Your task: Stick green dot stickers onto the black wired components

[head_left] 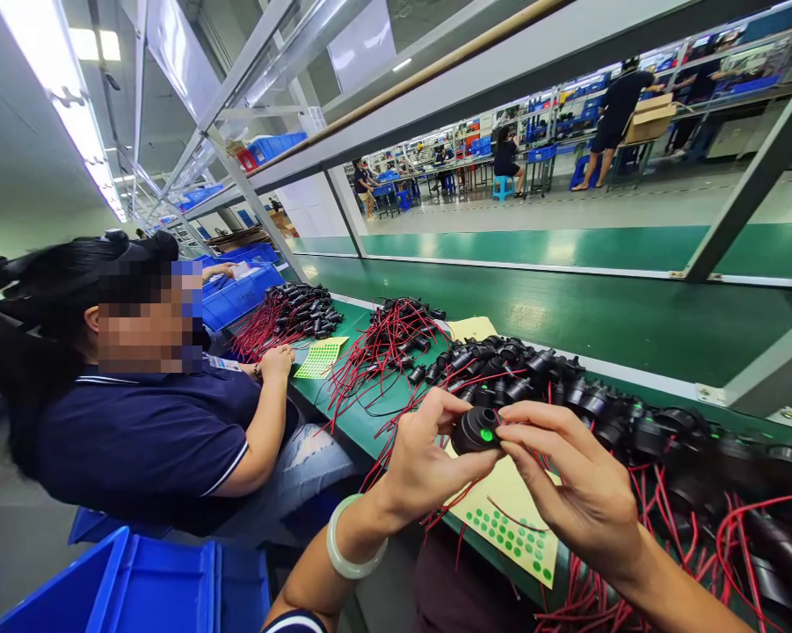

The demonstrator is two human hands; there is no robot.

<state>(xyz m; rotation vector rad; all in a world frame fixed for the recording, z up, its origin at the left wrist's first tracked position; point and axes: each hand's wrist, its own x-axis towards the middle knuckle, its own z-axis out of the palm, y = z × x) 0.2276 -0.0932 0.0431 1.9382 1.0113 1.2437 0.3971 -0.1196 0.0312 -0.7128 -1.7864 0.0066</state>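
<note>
My left hand (pixel 428 448) is closed around a small round black pump (pixel 469 432), which has a short nozzle and a green dot sticker (pixel 486 435) on its face. The fingertips of my right hand (pixel 567 475) are drawn together against the pump's right edge, beside the sticker. Below my hands lies a pale yellow sheet (pixel 501 510) with rows of green dot stickers, partly covered by my hands and some red wires. Just behind them, a long pile of similar black pumps (pixel 501 365) with red wires runs along the bench.
To my left sits a co-worker (pixel 151 422), with another sticker sheet (pixel 320 358) and heaps of wired pumps (pixel 296 308) in front. Blue bins (pixel 151 580) stand at lower left. A metal frame (pixel 752 176) rises behind the green bench (pixel 501 294). Other people work farther back.
</note>
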